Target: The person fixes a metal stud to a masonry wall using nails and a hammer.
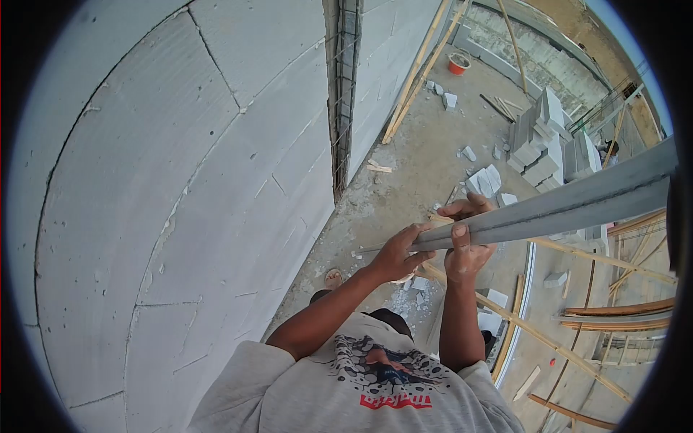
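Note:
A long grey metal straightedge [577, 209], with a dark groove along its face, slants from the middle up to the right edge, where it comes very close to the camera. My left hand [395, 254] is closed around its narrow-looking far end. Just right of it, my right hand [471, 242] grips the same bar, thumb on the near face and fingers partly behind it. On my left rises a wall of large pale blocks [238, 195]; the bar is apart from it in this view.
A vertical gap with reinforcing bars [341, 101] splits the wall. Wooden props [415, 79] lean beyond it. Stacked pale blocks [538, 144], broken pieces [484, 180] and an orange bucket [458, 65] stand on the concrete floor. Timber poles [556, 346] lie to my right.

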Action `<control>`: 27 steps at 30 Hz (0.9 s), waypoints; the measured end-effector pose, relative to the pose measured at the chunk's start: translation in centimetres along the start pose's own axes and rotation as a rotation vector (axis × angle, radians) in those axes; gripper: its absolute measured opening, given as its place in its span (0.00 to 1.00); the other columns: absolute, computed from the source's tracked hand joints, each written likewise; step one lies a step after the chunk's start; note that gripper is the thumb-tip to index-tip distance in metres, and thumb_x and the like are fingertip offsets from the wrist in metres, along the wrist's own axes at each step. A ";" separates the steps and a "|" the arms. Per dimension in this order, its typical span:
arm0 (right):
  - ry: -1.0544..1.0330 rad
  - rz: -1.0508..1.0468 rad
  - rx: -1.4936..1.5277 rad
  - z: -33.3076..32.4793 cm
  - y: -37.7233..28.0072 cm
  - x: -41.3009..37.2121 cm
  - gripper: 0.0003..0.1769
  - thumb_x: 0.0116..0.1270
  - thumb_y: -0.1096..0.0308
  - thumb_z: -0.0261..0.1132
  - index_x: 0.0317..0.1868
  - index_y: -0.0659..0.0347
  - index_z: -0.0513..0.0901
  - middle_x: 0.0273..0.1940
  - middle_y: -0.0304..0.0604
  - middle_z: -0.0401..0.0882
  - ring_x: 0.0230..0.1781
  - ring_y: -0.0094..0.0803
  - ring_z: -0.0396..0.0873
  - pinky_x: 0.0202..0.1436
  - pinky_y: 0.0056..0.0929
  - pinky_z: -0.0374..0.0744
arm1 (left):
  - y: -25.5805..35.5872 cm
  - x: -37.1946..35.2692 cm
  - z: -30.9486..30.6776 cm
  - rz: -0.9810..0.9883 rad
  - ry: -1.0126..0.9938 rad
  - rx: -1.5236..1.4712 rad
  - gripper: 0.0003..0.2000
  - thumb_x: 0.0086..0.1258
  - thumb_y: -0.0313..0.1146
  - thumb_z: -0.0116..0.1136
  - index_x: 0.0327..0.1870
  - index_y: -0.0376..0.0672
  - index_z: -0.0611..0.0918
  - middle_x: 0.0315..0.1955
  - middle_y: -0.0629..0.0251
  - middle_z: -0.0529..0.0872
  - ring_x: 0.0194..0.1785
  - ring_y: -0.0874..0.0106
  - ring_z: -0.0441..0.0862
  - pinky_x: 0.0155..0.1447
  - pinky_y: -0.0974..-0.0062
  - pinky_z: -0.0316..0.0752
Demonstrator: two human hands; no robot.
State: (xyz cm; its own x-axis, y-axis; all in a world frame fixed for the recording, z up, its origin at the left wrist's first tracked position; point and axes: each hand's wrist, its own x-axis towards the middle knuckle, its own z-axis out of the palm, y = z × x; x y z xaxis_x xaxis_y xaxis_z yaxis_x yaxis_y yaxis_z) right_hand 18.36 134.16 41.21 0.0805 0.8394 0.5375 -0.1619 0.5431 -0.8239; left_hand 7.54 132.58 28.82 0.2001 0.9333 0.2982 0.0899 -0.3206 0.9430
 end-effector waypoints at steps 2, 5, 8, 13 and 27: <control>0.078 0.047 -0.122 1.5 1.8 1.9 0.25 0.62 0.62 0.72 0.51 0.73 0.75 0.35 0.46 0.80 0.37 0.31 0.79 0.43 0.30 0.77 | -0.4 3.4 -3.3 -0.118 -0.137 -0.070 0.29 0.65 0.43 0.67 0.63 0.37 0.72 0.55 0.46 0.79 0.60 0.52 0.77 0.63 0.61 0.71; 0.272 0.097 -0.246 4.5 4.4 4.6 0.18 0.58 0.69 0.76 0.43 0.70 0.79 0.31 0.41 0.81 0.34 0.26 0.79 0.41 0.26 0.77 | -2.3 7.5 -7.0 -0.226 -0.285 -0.015 0.31 0.62 0.44 0.69 0.61 0.34 0.74 0.53 0.44 0.80 0.60 0.53 0.78 0.62 0.64 0.72; 0.396 0.123 -0.266 7.0 7.5 7.1 0.18 0.54 0.70 0.79 0.38 0.65 0.77 0.30 0.39 0.79 0.30 0.23 0.77 0.36 0.23 0.76 | -3.4 11.1 -9.7 -0.209 -0.360 0.174 0.31 0.62 0.41 0.69 0.62 0.36 0.73 0.54 0.46 0.80 0.59 0.54 0.78 0.61 0.64 0.73; 0.368 0.003 -0.244 8.5 12.2 10.3 0.22 0.56 0.66 0.79 0.42 0.63 0.74 0.33 0.38 0.77 0.30 0.24 0.76 0.35 0.24 0.76 | -5.4 14.5 -12.5 -0.106 -0.232 0.272 0.29 0.61 0.36 0.68 0.64 0.39 0.72 0.55 0.51 0.80 0.59 0.54 0.78 0.61 0.62 0.73; 0.158 0.046 -0.166 10.1 22.6 15.9 0.31 0.52 0.60 0.80 0.49 0.66 0.73 0.40 0.49 0.75 0.38 0.41 0.76 0.44 0.35 0.75 | -10.2 20.6 -14.8 -0.112 -0.059 0.468 0.25 0.63 0.45 0.61 0.57 0.39 0.72 0.53 0.54 0.79 0.57 0.57 0.78 0.58 0.54 0.75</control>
State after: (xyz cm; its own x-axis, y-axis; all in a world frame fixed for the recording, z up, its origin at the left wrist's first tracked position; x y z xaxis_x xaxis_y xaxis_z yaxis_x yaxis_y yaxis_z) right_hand 6.01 159.56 32.90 0.2316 0.8492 0.4745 -0.0064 0.4891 -0.8722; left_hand -3.72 157.42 27.55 0.2176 0.9598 0.1772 0.5403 -0.2697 0.7971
